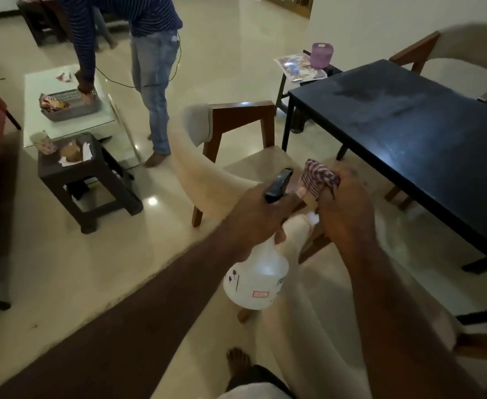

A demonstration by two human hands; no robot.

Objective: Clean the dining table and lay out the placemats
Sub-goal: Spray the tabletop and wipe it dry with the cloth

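My left hand (261, 210) grips the neck of a white spray bottle (255, 279) with a black trigger head, held over the floor left of the dark dining table (426, 133). My right hand (343, 205) holds a bunched striped cloth (317, 175) just right of the bottle's head. The tabletop looks bare with a dull smear near its far end. Both hands are in front of the table's near left corner, above a cream chair (205, 171). Printed placemats (298, 67) lie on a small side table beyond the dining table.
A purple container (321, 54) stands by the placemats. Another cream chair (464, 50) sits at the table's far side. A person (150, 73) bends over a white coffee table (64, 110) holding a grey tray. A dark stool (84, 180) with clutter stands at left.
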